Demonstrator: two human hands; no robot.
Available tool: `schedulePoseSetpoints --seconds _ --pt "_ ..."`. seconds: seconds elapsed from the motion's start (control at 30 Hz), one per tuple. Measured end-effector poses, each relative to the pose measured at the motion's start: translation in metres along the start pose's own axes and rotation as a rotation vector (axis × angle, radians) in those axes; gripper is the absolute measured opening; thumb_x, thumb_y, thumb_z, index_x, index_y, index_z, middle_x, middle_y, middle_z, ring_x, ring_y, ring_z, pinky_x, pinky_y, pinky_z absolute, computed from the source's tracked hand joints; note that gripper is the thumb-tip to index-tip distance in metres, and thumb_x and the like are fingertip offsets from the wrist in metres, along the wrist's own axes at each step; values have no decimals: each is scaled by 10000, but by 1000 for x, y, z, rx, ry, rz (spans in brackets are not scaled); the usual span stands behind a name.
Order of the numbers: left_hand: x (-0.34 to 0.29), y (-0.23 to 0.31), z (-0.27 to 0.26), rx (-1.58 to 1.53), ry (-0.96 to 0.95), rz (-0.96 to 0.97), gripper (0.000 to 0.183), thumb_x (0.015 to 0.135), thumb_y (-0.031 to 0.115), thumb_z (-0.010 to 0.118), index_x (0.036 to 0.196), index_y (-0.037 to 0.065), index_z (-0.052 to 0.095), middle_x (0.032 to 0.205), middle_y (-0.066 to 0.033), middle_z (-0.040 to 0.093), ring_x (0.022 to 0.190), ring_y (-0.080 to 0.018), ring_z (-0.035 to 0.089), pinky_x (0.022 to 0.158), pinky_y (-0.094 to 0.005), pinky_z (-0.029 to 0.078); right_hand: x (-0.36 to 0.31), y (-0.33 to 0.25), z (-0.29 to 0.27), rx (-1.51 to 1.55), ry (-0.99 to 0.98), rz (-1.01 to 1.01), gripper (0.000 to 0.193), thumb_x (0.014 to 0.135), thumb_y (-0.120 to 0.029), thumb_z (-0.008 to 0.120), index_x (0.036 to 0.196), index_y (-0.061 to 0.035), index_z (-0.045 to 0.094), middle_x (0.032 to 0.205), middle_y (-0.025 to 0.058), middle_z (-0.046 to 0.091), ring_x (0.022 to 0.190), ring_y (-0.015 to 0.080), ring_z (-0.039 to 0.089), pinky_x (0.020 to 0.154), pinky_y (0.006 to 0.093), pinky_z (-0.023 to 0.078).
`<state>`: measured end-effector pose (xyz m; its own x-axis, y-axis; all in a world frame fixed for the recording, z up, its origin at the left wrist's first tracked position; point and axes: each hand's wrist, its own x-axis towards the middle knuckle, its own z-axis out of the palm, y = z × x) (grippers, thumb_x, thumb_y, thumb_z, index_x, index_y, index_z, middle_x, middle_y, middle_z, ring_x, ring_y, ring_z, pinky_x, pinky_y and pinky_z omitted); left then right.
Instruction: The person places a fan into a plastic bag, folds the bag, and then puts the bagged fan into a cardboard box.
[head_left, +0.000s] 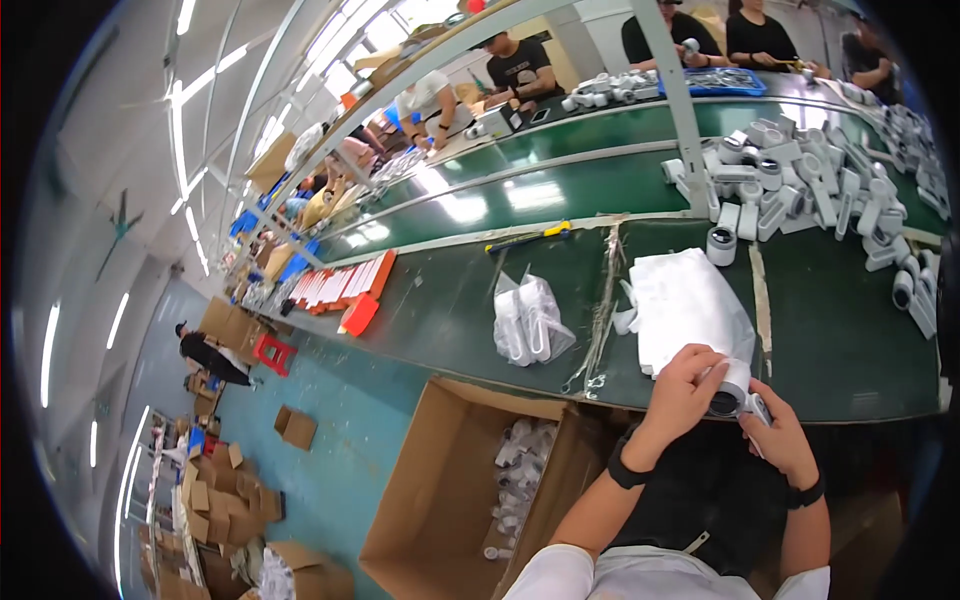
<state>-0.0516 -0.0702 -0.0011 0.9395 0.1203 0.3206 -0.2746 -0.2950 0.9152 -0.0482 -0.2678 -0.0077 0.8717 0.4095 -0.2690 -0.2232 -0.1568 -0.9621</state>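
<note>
Both my hands are at the front edge of the dark green bench, holding a white handheld device (pixel 735 376) with a round, dark-faced head. My left hand (pixel 684 392) is wrapped around the head, fingers over its top. My right hand (pixel 779 428) grips the slim handle from the right, with part of the handle hidden by the fingers. Just beyond the device lies a stack of white plastic bags (pixel 690 305), partly behind my left hand. A single white device (pixel 721 246) stands at the far edge of that stack. Two bagged devices (pixel 530 322) lie to the left.
A large heap of white devices (pixel 800 180) covers the right back. A yellow-handled screwdriver (pixel 535 236) lies near the rail. An open carton (pixel 440 470) with bagged devices stands below the bench at left. An orange tray (pixel 372 280) sits farther left. Co-workers (pixel 520 70) sit across the green belt (pixel 590 190).
</note>
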Motion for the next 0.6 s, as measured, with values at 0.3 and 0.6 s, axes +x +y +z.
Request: schedulePoseSetpoints --seconds 0.3,0.6 --pt "-6 16 7 284 23 316 170 810 96 707 976 69 679 937 -73 568 607 -215 579 567 -335 468 4 8 13 120 100 19 517 908 -84 558 1404 -62 412 691 20 539 498 84 487 446 227 413" --pt "-6 16 0 370 24 432 241 735 20 705 966 85 676 983 -67 588 749 -245 582 659 -351 488 -7 21 18 159 -35 -37 680 922 -89 529 1515 -95 196 723 48 560 515 102 513 442 236 440"
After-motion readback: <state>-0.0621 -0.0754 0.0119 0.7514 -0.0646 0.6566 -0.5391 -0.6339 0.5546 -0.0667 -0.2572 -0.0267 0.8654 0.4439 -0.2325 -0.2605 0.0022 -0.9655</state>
